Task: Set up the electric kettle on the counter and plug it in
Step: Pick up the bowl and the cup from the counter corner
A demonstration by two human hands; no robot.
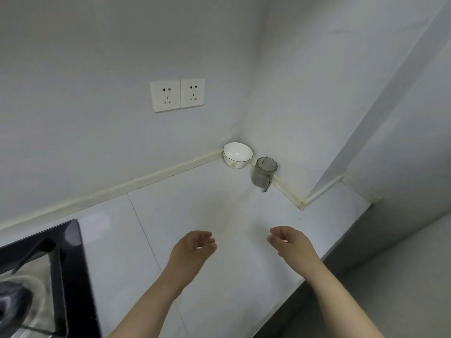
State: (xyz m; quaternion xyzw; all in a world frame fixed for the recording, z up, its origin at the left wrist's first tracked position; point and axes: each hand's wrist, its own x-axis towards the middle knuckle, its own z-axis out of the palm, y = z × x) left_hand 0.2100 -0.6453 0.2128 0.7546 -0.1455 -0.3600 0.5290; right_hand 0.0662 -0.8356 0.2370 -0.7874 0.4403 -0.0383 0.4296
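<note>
From the head view, both my hands are out in front of me above the white surface (pixel 219 203), palms turned toward each other with a clear gap of bare surface between them. My left hand (pixel 192 247) is loosely curled, fingers bent inward and partly spread, gripping nothing. My right hand (pixel 290 242) mirrors it, fingers softly bent and thumb apart from them, also with nothing in it. Whether either hand touches the surface I cannot tell; both look to hang just over it.

The kettle does not show anywhere in this view, so I cannot say where it is. On the back wall, above and to the left of my hands, sit two white wall sockets (pixel 177 94) side by side, touching edge to edge, with nothing plugged into either one.

In the far corner where the two walls meet, a white bowl (pixel 237 154) stands upright against the pale trim strip that runs along the foot of the wall. Just beside it, to the right, a smoky transparent cup (pixel 264 173) with a handle stands near the same strip; the two are close but I cannot tell if they touch.

At the lower left, the black glass edge of a stove (pixel 66 264) lies set into the surface, well apart from my left hand, with a blurred metal pan support inside it.
</note>
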